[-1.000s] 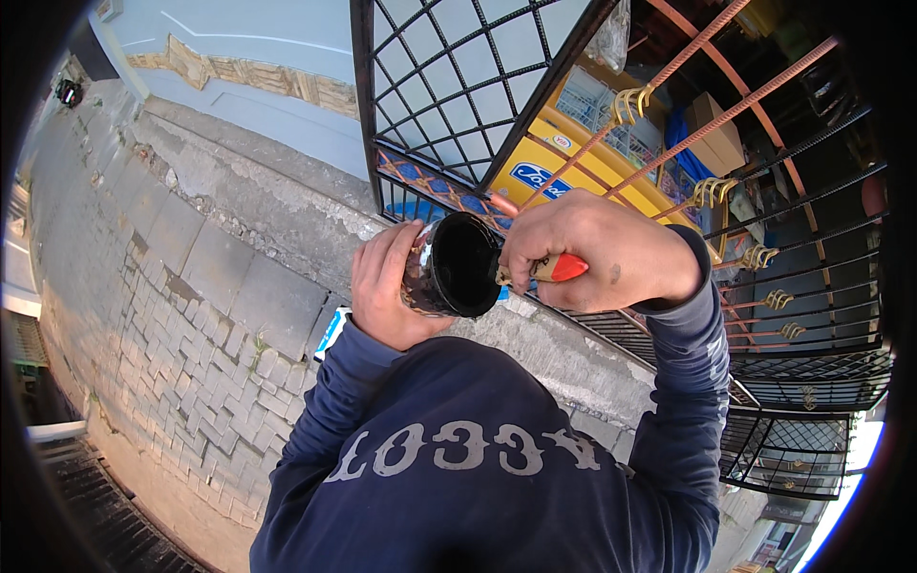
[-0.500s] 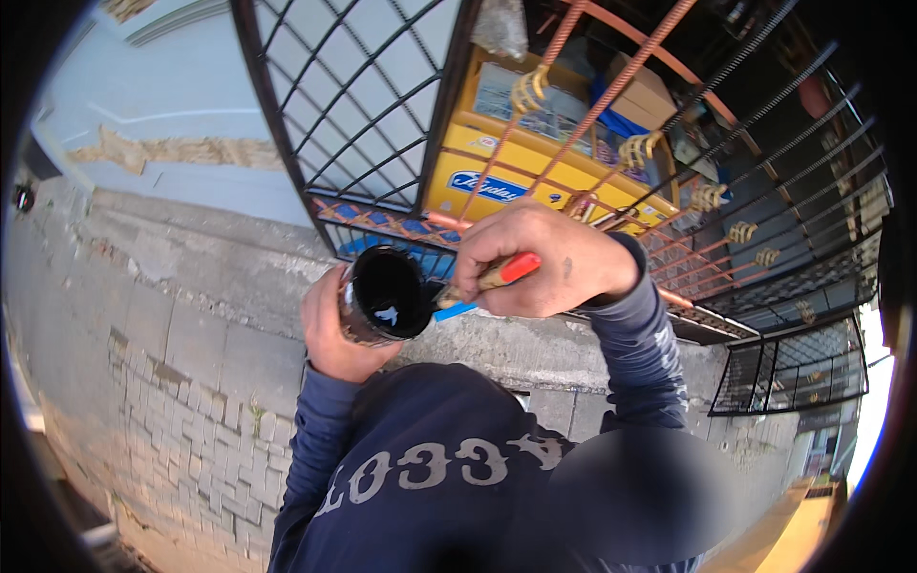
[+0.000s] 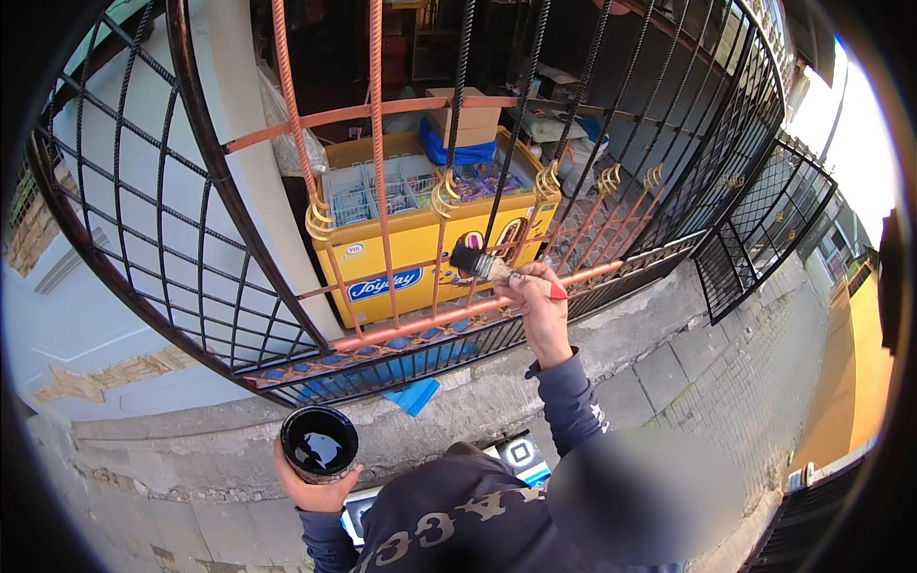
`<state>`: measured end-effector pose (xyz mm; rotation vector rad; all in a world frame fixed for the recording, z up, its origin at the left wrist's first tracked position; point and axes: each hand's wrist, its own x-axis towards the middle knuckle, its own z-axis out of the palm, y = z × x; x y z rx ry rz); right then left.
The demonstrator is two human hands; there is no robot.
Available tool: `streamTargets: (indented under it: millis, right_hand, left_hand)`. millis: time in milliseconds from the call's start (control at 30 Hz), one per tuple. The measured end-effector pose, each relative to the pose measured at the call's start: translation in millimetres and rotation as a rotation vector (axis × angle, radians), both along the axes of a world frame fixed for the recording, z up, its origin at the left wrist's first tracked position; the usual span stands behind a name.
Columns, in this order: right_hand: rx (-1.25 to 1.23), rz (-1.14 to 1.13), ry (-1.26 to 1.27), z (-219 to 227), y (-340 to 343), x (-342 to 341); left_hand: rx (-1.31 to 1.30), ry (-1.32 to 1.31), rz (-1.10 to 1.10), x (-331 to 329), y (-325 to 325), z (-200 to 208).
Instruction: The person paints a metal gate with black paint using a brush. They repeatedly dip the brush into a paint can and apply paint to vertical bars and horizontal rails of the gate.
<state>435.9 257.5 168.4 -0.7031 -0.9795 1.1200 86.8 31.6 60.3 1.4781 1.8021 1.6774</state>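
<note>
In my left hand (image 3: 310, 492), low and to the left, is a round can (image 3: 354, 456), its open mouth facing up. Glossy black paint (image 3: 304, 437) inside it reflects the light. My right hand (image 3: 543, 320), up at the grille, grips the handle of a flat paintbrush (image 3: 493, 268). The handle has a red end, and the black-coated bristles point up and left. They overlap a vertical bar of the metal grille (image 3: 485, 218); whether they touch it I cannot tell. Some bars are black, others reddish-brown, with gold-coloured curved ornaments (image 3: 445, 196) on several.
Behind the bars stands a yellow chest freezer (image 3: 382, 250) with a cardboard box (image 3: 468, 122) on top. A lattice panel (image 3: 196, 205) is at left, another black grille panel (image 3: 764, 229) at right. A blue sheet (image 3: 414, 396) lies on the concrete ledge (image 3: 626, 329) below.
The brush has gone from beside the can's mouth up and away to the grille bars. The can is now lower and farther left. The view has shifted, showing more of the grille.
</note>
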Motion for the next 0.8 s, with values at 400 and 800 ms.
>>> streamTargets:
  millis: [400,800]
  right_hand:
    - [0.733,-0.808,-1.093,100,154,-9]
    - [0.603,-1.008,-1.426,149,200,-39]
  left_hand:
    - [-0.113,-0.288,-0.025,47,-11,-21]
    - [-0.152,-0.190,0.027,43,-5,-10]
